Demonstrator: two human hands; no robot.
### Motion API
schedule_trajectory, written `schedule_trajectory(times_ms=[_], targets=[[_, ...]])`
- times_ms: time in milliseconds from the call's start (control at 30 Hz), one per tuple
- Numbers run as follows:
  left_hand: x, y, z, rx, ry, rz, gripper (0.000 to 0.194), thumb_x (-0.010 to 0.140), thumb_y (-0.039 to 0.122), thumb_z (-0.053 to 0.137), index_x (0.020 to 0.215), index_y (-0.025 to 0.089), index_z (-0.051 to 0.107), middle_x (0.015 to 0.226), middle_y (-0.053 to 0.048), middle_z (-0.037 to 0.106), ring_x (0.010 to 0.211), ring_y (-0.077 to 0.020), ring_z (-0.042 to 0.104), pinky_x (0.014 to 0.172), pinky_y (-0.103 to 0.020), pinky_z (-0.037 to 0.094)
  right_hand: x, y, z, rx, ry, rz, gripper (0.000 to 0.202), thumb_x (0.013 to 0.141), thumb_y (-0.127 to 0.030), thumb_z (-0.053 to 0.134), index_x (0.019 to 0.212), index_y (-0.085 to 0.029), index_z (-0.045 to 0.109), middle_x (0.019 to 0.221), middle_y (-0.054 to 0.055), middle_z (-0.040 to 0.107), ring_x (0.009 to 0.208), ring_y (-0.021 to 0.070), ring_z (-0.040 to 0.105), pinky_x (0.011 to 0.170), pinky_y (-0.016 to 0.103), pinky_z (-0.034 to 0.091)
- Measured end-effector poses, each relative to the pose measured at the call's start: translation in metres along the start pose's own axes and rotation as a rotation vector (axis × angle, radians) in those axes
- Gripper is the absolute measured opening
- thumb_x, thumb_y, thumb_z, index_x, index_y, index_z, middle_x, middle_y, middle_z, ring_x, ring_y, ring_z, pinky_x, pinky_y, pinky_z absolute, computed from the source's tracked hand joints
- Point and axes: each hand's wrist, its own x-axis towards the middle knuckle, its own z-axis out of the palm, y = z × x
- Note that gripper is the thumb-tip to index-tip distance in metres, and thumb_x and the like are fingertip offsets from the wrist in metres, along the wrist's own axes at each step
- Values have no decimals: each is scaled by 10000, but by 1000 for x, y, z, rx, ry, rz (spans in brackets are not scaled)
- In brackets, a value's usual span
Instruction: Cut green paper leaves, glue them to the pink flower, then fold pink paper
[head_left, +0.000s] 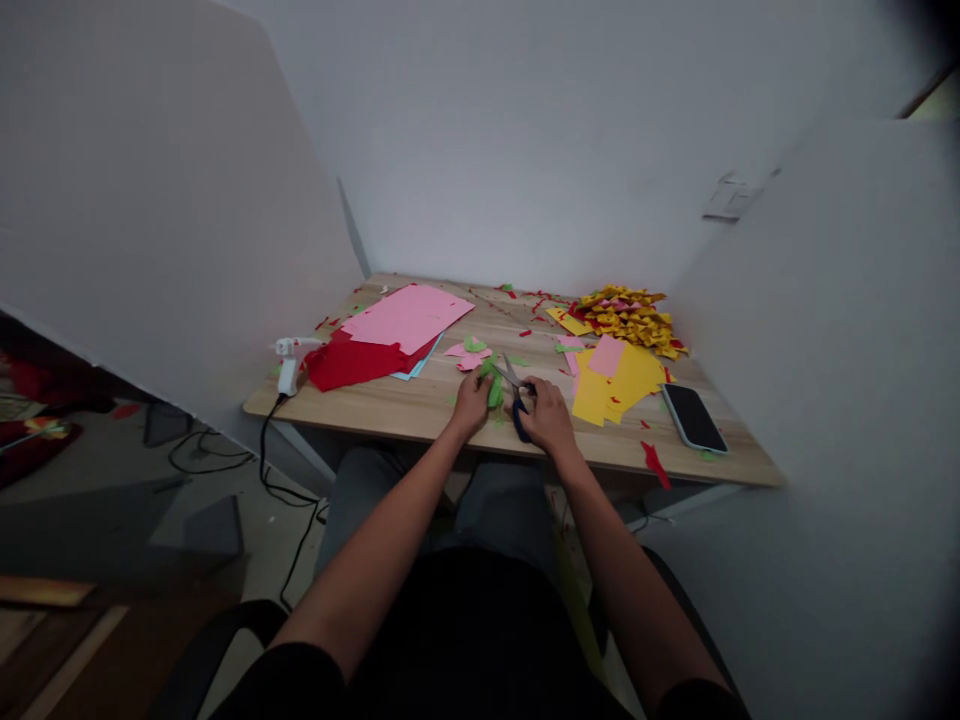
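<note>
Near the front middle of the table, my left hand (pixel 472 402) is closed on a piece of green paper (pixel 495 388). My right hand (pixel 550 415) grips a pair of scissors (pixel 519 408) by its dark blue handles. The blades stand apart and point to the upper left, with the tips close to the green paper; whether they touch it I cannot tell. Just beyond my left hand lie pink paper cutouts (pixel 470 358) with a bit of green on top.
Pink sheets (pixel 409 318) and red paper (pixel 352 362) lie left, beside a white glue gun (pixel 289 372) with its cord hanging off the edge. To the right are yellow sheets (pixel 626 385), a heap of folded yellow pieces (pixel 634 318) and a phone (pixel 694 418). Partitions flank the table.
</note>
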Motion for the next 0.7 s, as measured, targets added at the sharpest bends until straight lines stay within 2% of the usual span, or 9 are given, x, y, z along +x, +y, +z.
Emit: schedule_trajectory(times_ms=[200,367,533,700], targets=[[6,-6,-3,-130,23,-103,278,937,421,635,993,150,613,716,41,558,528,-66,467,488,-190,401,1,1,0,36,-31,-6,463,814,-395,653,1211,-167,588,1116,133,664,1016,296,593,958,448,478],[9,-11,-9,-195,1,-220,268,986,391,582,1049,132,615,817,7,613,593,-78,548,536,-217,491,1,-1,-2,93,-71,-40,470,798,-382,677,1210,-174,592,1098,118,679,977,262,620,937,414,500],[10,-14,-11,-230,-38,-256,256,976,371,603,1058,130,628,904,-20,645,701,-106,610,622,-256,545,1,0,-2,137,-88,-31,479,800,-387,677,1221,-174,593,1095,113,691,959,249,639,942,405,506],[9,-15,-9,-221,-98,-258,250,975,369,606,1036,128,630,884,-15,641,685,-102,602,613,-250,539,0,-1,-3,155,-96,-5,487,793,-405,693,1224,-196,605,1000,87,698,930,253,645,909,408,521]])
